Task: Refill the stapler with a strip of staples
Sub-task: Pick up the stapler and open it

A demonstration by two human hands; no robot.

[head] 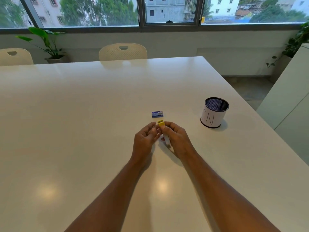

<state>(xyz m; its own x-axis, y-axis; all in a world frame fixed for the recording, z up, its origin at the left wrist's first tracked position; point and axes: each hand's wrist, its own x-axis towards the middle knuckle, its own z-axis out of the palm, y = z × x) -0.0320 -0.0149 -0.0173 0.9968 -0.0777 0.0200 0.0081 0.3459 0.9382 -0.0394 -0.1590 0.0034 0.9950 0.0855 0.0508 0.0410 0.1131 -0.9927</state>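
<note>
On the white worktop (83, 114), your items as follows. Stapler (163, 129): small, white body with a yellow end, held above the surface in your right hand (177, 139), fingers curled round it, yellow end pointing away from you toward the far edge. Left hand (144, 139): close against the stapler's left side, fingers loosely bent, fingertips (154, 127) at or near the yellow end; whether they grip it or hold a staple strip cannot be told, being too small and blurred. Staple box (157, 114): blue, lying flat and apart from your hands, just beyond the stapler's yellow end. Pen cup (214, 113): black mesh, wrapped in white paper marked with a hand-drawn "N", standing upright well to the right of the box, near the worktop's right edge. Two cream chairs (122, 51) at the far side. Potted plant (48, 44) on the floor beyond, under the window (169, 10).
</note>
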